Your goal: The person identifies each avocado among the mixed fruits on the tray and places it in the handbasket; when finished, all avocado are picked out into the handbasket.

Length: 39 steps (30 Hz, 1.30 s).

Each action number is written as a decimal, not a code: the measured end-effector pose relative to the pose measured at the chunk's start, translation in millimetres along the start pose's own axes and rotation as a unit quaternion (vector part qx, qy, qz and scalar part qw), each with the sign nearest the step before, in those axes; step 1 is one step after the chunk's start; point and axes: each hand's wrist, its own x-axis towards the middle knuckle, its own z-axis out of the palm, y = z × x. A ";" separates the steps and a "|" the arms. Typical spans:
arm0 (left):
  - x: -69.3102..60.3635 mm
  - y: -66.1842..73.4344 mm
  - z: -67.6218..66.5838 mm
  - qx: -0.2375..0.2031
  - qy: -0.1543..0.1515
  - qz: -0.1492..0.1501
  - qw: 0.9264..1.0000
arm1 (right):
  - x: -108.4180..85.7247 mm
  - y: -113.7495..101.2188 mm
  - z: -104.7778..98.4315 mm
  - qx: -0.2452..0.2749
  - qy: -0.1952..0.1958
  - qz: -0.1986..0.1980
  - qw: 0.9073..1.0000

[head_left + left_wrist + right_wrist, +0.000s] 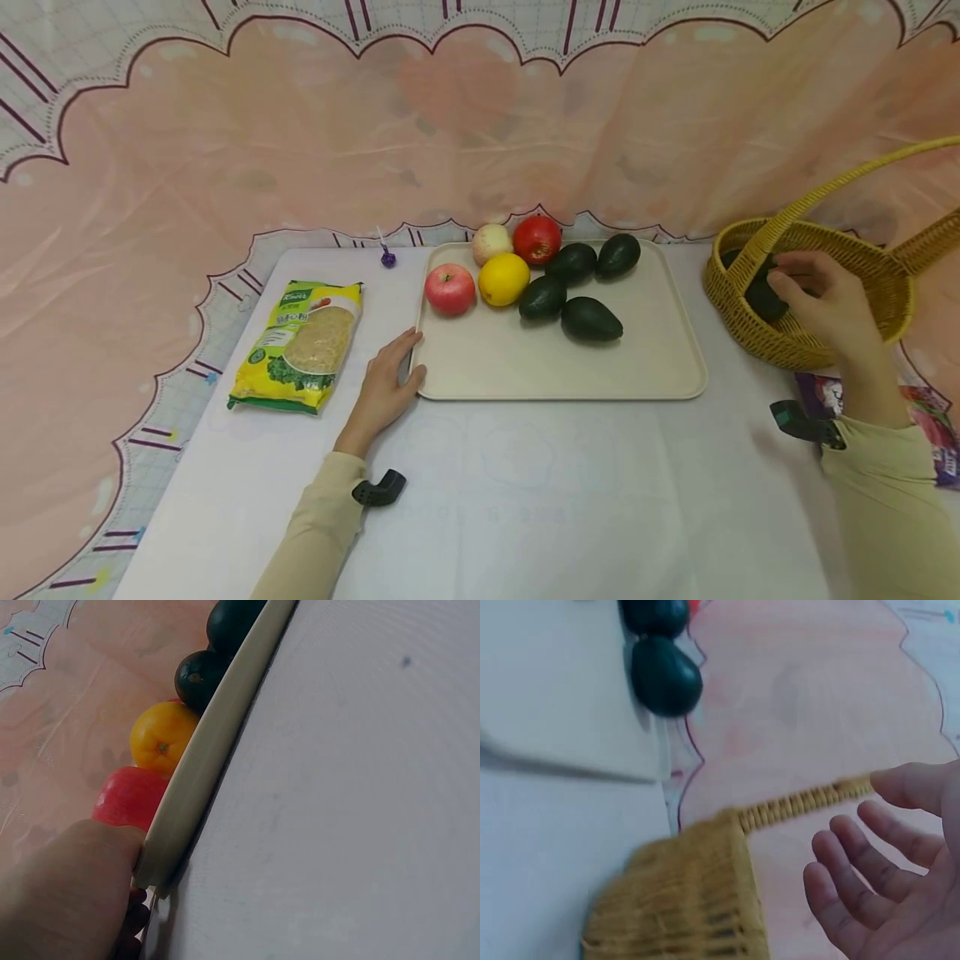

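Note:
My left hand (386, 392) rests against the left edge of the cream tray (562, 367), fingers and thumb touching its rim; the left wrist view shows this hand (67, 889) beside the rim (202, 772). On the tray lie a pink-red apple (450, 289), a yellow-orange fruit (504, 279), a pale fruit (492, 244), a red fruit (537, 240) and several dark avocados (591, 319). Over the wicker basket (731, 317) is my right hand (828, 300), near a dark avocado (763, 296) inside. In the right wrist view its relaxed fingers (877, 862) hold nothing.
A yellow-green noodle bag (296, 348) lies left of the tray, with a small purple lollipop (387, 257) behind. The basket's tall handle (832, 187) arches beside my right hand. A purple packet (941, 450) lies partly under the right forearm.

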 end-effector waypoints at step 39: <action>0.0 1.0 -0.7 0.002 0.001 -0.003 1.000 | 7.2 -36.3 158.8 0.069 -0.167 -0.062 0.982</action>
